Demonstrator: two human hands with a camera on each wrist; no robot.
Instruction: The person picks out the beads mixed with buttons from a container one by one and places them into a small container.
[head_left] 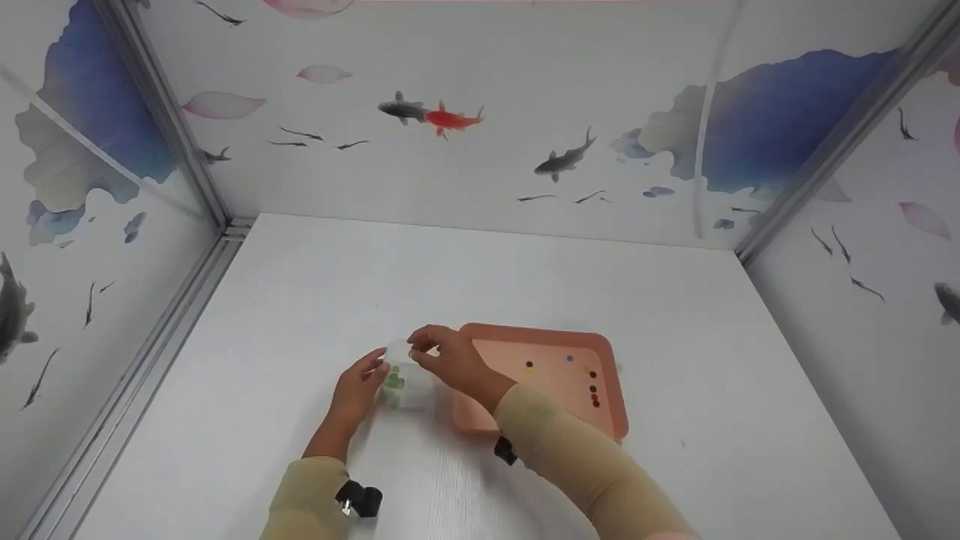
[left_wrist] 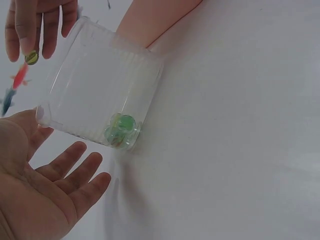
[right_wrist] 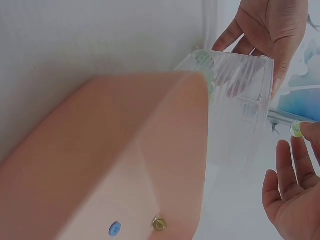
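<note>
A clear plastic box [head_left: 420, 386] stands on the white table, left of the pink tray [head_left: 540, 331]. Several green glass marbles [left_wrist: 120, 130] lie together at its bottom. My left hand [head_left: 354, 394] is at the box's left side, its fingers loosely extended and the thumb right at the rim in the left wrist view. Between thumb and fingertips, my right hand [head_left: 459, 365] pinches a yellow-green glass marble [right_wrist: 296, 129] near the box's open top. Part of the tray is hidden under my right forearm.
In the tray lie a blue button [right_wrist: 115, 229], another glass marble [right_wrist: 159, 223] and several small dark round pieces [head_left: 593, 388] along the right side. Patterned panels [head_left: 480, 187] wall the table at the back and both sides.
</note>
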